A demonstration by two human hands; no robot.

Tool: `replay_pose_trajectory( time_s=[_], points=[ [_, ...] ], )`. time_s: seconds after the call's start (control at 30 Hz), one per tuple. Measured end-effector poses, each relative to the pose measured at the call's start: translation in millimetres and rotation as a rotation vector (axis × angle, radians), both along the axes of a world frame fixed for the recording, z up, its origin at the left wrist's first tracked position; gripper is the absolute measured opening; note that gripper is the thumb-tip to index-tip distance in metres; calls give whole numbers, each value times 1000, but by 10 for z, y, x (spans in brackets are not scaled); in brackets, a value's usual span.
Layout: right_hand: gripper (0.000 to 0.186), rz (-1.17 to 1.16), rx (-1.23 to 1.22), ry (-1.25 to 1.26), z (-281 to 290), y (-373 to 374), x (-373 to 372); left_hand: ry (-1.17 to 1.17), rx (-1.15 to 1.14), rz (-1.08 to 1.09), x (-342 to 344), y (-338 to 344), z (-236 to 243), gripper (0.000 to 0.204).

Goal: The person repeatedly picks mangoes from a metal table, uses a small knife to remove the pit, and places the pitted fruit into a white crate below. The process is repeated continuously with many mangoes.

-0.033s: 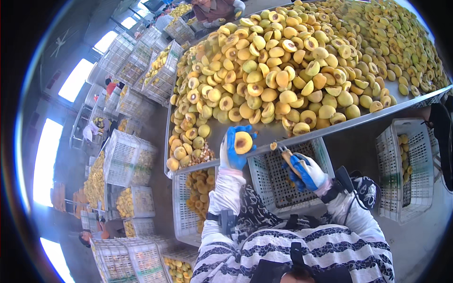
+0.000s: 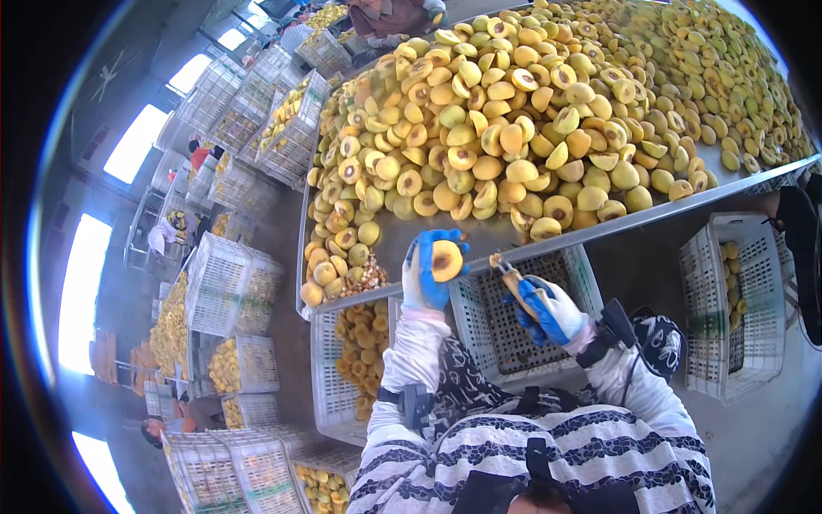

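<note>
My left hand (image 2: 424, 287), in a blue and white glove, holds up a halved yellow peach (image 2: 446, 259) with its cut face and pit hollow toward me. My right hand (image 2: 552, 313), gloved the same way, grips a small pitting tool (image 2: 507, 272) whose tip points at the peach, a short gap away. Both hands hover at the near edge of a metal table (image 2: 428, 244). A big heap of peach halves (image 2: 514, 128) covers the table beyond them.
White plastic crates stand under the table edge: one with peach halves (image 2: 364, 347), one nearly bare (image 2: 501, 321), another at the right (image 2: 736, 308). Stacked crates of fruit (image 2: 231, 283) fill the left side. Other people (image 2: 390, 15) work at the far end.
</note>
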State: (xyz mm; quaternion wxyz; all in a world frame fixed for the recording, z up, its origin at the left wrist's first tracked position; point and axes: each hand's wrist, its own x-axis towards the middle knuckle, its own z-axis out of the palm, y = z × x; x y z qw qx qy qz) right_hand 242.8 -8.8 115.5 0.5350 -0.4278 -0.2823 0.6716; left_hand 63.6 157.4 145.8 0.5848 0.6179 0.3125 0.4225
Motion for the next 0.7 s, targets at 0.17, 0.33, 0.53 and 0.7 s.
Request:
replay_pose_trajectory(
  time_s=[0.17,0.33,0.53,0.7],
  points=[
    [36,-105,100,-117,38,-85,-507,46,188,194,80,-606,-108,39],
    [22,-191,157,-325,-95,-196,-666,-114,142,245,27,-791,-315,31],
    [17,-253,198,-515,-276,-190,-851,-306,-10,214,-8,-867,-483,39],
    [20,-312,226,-700,-266,-135,-961,-75,362,345,12,-932,-417,32]
  ],
)
